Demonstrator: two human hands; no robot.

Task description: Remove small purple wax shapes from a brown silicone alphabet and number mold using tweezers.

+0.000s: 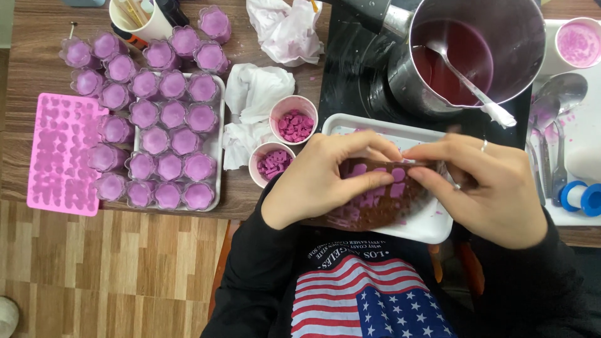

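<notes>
Dark mould [382, 197], filled with purple shapes, held over white tray [432, 228] at near bench edge. Left hand [319, 181] and right hand [482, 188]: fingers clamped on its far rim, apparently flexing it. 2 cups [293, 125] of loosened pieces sit left.

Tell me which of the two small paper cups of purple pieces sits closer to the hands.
The lower cup, just beside the left hand. The other cup stands farther up the table, next to the crumpled white tissue.
</notes>
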